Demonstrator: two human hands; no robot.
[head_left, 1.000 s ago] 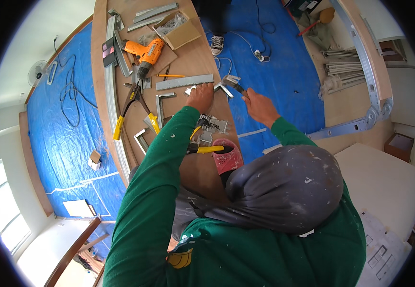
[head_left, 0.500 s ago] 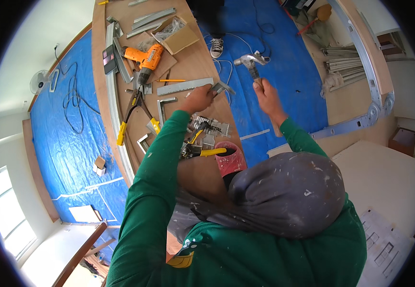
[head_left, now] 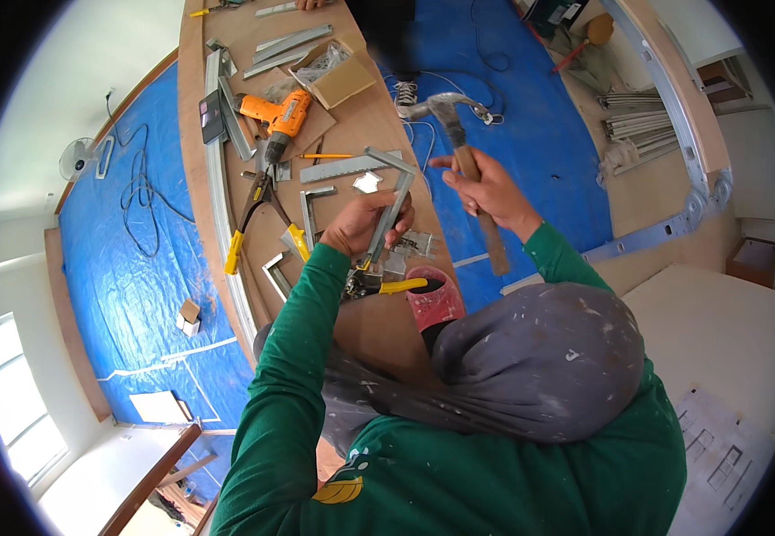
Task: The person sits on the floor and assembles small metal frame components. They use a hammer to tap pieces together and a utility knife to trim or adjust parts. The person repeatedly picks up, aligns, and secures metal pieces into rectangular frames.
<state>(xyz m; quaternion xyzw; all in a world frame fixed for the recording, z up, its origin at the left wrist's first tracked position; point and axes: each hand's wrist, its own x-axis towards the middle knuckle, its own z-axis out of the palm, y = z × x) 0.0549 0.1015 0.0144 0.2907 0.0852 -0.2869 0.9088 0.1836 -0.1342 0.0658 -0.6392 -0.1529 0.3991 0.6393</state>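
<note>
My left hand [head_left: 358,223] is closed around an L-shaped piece of bent metal channel [head_left: 402,190], held above the wooden board. In my right hand [head_left: 500,190] is a claw hammer [head_left: 493,239], gripped by its wooden handle with the head up and the index finger stretched out. Under my left hand lie small metal clips [head_left: 418,241] and yellow-handled snips [head_left: 402,286]. Left of that hand are two more bent channel pieces [head_left: 308,214] and open yellow-handled cutters [head_left: 262,196]. A flat metal strip [head_left: 338,168] and a pencil [head_left: 326,155] lie beyond.
An orange cordless drill [head_left: 282,116], a phone [head_left: 212,116] and an open carton [head_left: 344,80] rest farther up the board [head_left: 351,116]. At the top edge shows another person's hand [head_left: 310,4]; a sneaker [head_left: 406,93] stands on the blue sheet [head_left: 521,89]. Cables cross it.
The metal piece in my left hand has been raised and turned, showing its L shape. My right hand has tipped the hammer and slid its hold. Another person's hand has appeared at the top.
</note>
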